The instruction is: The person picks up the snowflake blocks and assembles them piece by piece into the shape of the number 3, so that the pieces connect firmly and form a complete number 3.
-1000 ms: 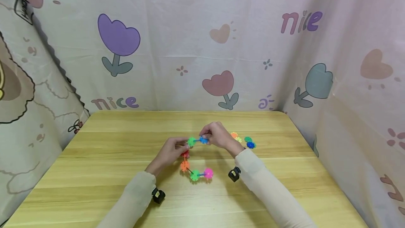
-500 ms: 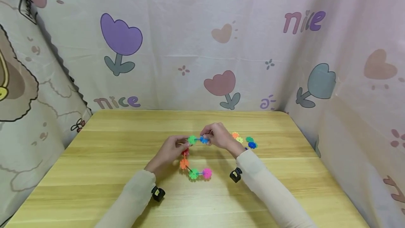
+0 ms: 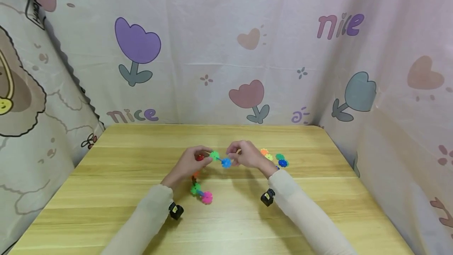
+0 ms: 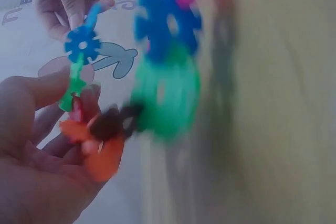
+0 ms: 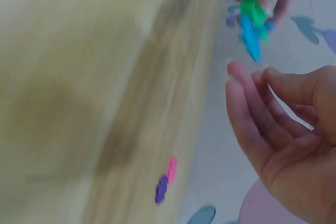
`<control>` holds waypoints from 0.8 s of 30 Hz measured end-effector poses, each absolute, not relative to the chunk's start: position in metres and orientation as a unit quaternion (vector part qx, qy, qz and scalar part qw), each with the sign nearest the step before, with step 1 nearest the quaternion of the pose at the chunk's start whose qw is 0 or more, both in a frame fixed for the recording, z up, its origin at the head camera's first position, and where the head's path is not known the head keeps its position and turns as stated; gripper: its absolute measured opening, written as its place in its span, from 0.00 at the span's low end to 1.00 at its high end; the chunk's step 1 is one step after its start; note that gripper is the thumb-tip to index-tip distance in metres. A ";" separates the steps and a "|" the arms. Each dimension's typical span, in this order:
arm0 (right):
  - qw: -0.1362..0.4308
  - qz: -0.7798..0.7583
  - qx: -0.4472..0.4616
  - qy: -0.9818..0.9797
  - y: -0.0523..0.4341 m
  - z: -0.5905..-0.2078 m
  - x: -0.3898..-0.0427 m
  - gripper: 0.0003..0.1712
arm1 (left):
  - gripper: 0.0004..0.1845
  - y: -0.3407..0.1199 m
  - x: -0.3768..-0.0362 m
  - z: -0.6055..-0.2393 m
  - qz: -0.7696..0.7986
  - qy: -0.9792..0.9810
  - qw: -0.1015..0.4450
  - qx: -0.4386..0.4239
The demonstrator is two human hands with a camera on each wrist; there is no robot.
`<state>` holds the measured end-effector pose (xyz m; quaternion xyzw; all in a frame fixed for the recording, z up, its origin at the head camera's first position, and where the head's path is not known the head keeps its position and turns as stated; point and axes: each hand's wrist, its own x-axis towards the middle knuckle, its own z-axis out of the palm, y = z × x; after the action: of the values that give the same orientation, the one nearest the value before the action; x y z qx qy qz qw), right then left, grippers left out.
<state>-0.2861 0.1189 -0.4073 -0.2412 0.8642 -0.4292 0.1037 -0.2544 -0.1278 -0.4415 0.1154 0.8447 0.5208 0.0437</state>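
**Green disc [image 3: 214, 156] of a toy chain [image 3: 195, 188] sits in a pinch, with "nice" printed twice behind**

The left hand [image 3: 191, 163] holds the chain between thumb and fingers, near the green disc. A blue disc [image 3: 226, 163] forms the end towards the right hand [image 3: 245, 154], whose thumb and fingertips are close together, just beside that end; the right wrist view shows a narrow gap between them and nothing held. On the other side of the grip come a red disc [image 3: 200, 158], partly hidden by fingers, an orange disc [image 3: 196, 174], a second green disc and, at the far end, a pink disc [image 3: 207, 197]. Whether that end touches the tabletop [image 3: 226, 223], I cannot tell.

Loose discs lie beyond the right wrist: orange [image 3: 264, 152], yellow [image 3: 269, 157], green [image 3: 280, 156] and dark blue [image 3: 282, 163]. The right wrist view also shows a purple piece [image 5: 161, 190] and a pink piece [image 5: 172, 170] close together.

"nice" reads in mixed colours on the curtain [image 3: 198, 19], at upper right and again at lower left, just above the tabletop's back edge. Slanted dark lettering [image 3: 34, 9] at the far left is too small to read. A black device [image 3: 175, 210] is worn at the left cuff, another [image 3: 267, 197] at the right.
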 end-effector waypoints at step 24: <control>0.014 -0.210 -0.200 0.957 0.159 -0.443 -0.334 0.09 | 0.11 -0.129 -0.257 -0.431 0.452 0.867 0.084 0.192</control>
<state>-0.3337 0.1589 -0.4434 -0.1999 0.9569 -0.2100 0.0139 -0.2575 -0.1292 -0.4311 0.1922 0.8668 0.4525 0.0838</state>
